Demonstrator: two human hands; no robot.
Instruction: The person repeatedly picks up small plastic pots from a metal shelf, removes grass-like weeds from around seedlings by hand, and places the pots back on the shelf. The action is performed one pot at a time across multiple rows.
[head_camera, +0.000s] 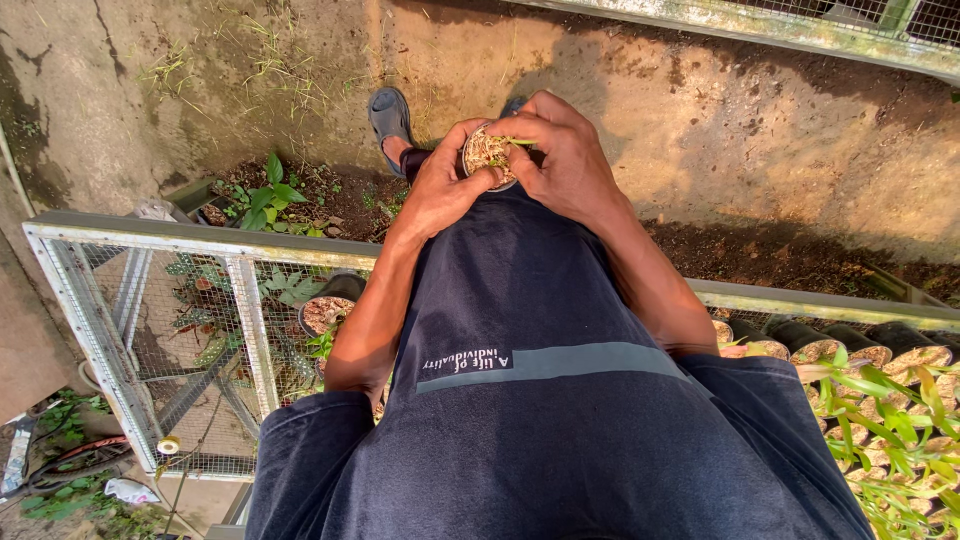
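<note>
Over on the left sits the wire-mesh bench (150, 330), a pale painted frame with a fine square grid, and one dark round pot (325, 310) of gritty, light-coloured medium stands on it beside a few green leaves. Moving in, the left hand (440, 185) is curled around the near side of a small pot (488, 157), fingers wrapped against its wall and thumb up at the rim, so that hand is gripping the pot and holding it out in front of the dark shirt. The pot itself is small and round, its top packed with coarse, pale, fibrous chips, with a thin green shoot poking out to the right. Now the right hand (560, 150) arches over the pot from the other side, fingers bent down and fingertips pinched on that green shoot at the surface of the medium. Both hands meet right at the pot's rim. Beyond them lies rough, stained concrete (750, 120), and a grey sandal (390, 115) shows just above the left hand. Far right, a row of dark pots (850, 345) holds slender bright-green seedlings (880, 420).
</note>
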